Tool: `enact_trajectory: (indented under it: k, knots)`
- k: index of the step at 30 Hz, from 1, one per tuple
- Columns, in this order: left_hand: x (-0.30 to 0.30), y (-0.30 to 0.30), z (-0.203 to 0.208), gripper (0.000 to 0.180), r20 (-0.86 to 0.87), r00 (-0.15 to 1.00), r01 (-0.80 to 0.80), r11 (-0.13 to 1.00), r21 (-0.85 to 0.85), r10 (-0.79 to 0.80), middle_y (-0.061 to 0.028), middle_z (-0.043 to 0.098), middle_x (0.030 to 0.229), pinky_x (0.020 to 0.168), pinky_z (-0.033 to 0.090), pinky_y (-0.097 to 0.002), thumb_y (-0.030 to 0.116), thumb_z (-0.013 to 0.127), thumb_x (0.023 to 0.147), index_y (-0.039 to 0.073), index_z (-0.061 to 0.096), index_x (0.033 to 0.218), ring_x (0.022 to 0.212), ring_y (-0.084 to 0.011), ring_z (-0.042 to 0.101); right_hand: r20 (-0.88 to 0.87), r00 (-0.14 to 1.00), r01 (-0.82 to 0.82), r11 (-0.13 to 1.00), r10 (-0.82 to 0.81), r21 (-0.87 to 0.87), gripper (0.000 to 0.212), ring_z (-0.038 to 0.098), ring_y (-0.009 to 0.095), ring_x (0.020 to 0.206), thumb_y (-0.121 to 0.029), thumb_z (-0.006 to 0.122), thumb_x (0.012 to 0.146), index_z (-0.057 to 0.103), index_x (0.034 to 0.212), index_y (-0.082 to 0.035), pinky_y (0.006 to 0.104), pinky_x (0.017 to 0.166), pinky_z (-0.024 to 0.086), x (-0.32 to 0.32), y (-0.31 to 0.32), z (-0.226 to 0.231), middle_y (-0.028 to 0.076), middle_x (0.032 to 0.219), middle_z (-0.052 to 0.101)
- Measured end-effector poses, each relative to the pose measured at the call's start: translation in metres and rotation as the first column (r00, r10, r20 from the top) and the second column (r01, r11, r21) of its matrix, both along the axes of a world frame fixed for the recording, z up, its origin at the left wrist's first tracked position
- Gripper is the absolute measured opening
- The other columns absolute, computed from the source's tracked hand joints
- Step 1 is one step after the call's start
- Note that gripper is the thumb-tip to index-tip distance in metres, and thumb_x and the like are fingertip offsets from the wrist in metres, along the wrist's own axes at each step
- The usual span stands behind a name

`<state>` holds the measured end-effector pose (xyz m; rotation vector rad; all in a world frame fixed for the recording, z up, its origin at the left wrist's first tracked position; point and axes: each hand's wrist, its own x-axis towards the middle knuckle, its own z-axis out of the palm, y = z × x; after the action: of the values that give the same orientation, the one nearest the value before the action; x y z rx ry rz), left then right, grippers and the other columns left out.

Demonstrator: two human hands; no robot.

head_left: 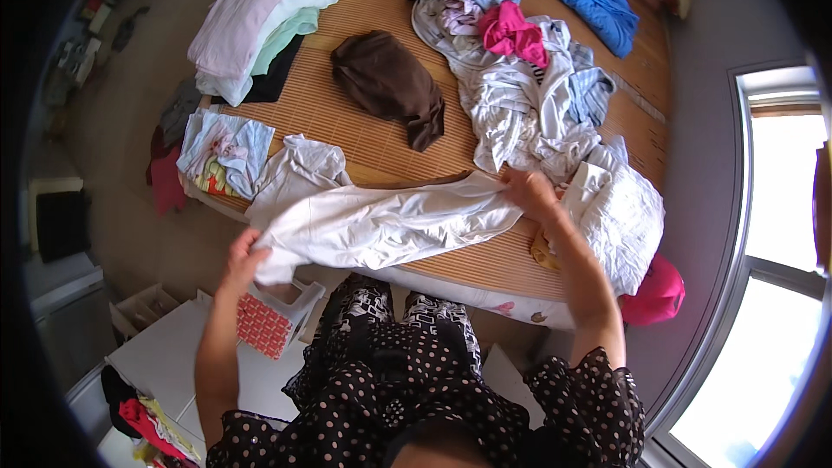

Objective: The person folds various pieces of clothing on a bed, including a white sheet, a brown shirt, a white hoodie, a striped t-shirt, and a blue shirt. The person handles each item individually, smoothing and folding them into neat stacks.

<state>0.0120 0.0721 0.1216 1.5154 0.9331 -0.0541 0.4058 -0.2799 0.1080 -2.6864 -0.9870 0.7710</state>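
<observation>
A long white garment (381, 227) is stretched sideways above the front edge of the bed; whether it is a shirt or trousers I cannot tell. My left hand (243, 262) is closed on its left end, beyond the bed's edge. At the other end my right hand (530, 194) grips it, close beside the loose pile of clothes (511, 104). A pale sleeve-like part (299, 175) lies on the bed behind the left end. Farther back rests a bundled brown cloth (388, 87).
Folded clothes (247, 30) are stacked at the far left of the bed mat (360, 0), with a patterned garment (225, 152) nearer. A crumpled white cloth (615, 217) and a pink item (654, 295) lie right. A blue folded cloth (585, 0) sits far right. The window (780, 251) is beyond.
</observation>
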Motion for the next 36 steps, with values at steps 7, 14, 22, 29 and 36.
enact_trajectory:
  k: [7, 14, 22, 29, 36]
  knots:
    - [0.106, 0.133, 0.150, 0.022, 0.276, 0.961, -0.138, 0.832, 0.538, -0.019, -0.0016, 0.052, 0.095, 0.074, 0.039, -0.0219, 0.005, 0.055, 0.078, 0.005, 0.051, 0.100, 0.083, -0.0068, 0.047, 0.684, 0.669, -0.175, 0.832, -0.291, 0.526, 0.023, 0.056, 0.015, 0.051, -0.023, 0.062, 0.074, 0.060, 0.087, -0.004, 0.0258, 0.050, 0.047, 0.115, 0.024, 0.230, 0.009, 0.062, 0.059]
    - [0.040, 0.142, 0.239, 0.041, 0.320, 0.942, -0.204, 0.575, 0.793, -0.106, -0.0084, 0.048, 0.115, 0.091, 0.032, -0.0267, 0.010, 0.055, 0.079, -0.001, 0.043, 0.117, 0.104, -0.0156, 0.045, 0.556, 0.706, -0.286, 0.541, -0.439, 0.791, 0.022, 0.057, 0.012, 0.084, -0.019, 0.057, 0.081, 0.059, 0.101, -0.008, 0.0247, 0.069, 0.046, 0.076, 0.019, 0.291, 0.006, 0.090, 0.060]
    - [0.001, -0.031, 0.092, 0.027, 0.013, 0.867, 0.319, 0.575, 0.753, -0.497, -0.0081, 0.051, 0.077, 0.067, 0.044, -0.0308, -0.008, 0.054, 0.055, 0.005, 0.060, 0.078, 0.075, -0.0240, 0.053, 0.286, 0.845, 0.137, 0.701, -0.451, 0.700, 0.030, 0.055, 0.025, 0.084, 0.009, 0.044, 0.069, 0.061, 0.087, -0.008, 0.0310, 0.073, 0.044, -0.007, -0.069, 0.055, 0.010, 0.091, 0.058]
    - [-0.031, -0.099, -0.089, 0.018, -0.133, 0.822, 0.513, 0.617, 0.597, -0.554, -0.0077, 0.050, 0.077, 0.067, 0.044, -0.0342, -0.002, 0.057, 0.063, 0.009, 0.058, 0.078, 0.079, -0.0261, 0.053, 0.109, 0.854, 0.432, 0.809, -0.509, 0.399, 0.019, 0.059, 0.027, 0.078, -0.008, 0.053, 0.074, 0.062, 0.090, -0.004, 0.0322, 0.072, 0.046, -0.122, -0.075, -0.109, 0.015, 0.087, 0.061]
    - [-0.013, -0.115, -0.065, 0.022, -0.148, 0.773, 0.570, 0.573, 0.588, -0.617, -0.0076, 0.050, 0.078, 0.067, 0.044, -0.0346, 0.000, 0.061, 0.061, 0.008, 0.056, 0.081, 0.079, -0.0259, 0.053, -0.434, 0.889, 0.051, 0.911, 0.145, 0.409, 0.041, 0.050, 0.031, 0.099, -0.019, 0.063, 0.071, 0.052, 0.108, -0.006, 0.0354, 0.084, 0.042, -0.278, 0.037, -0.074, 0.016, 0.105, 0.053]
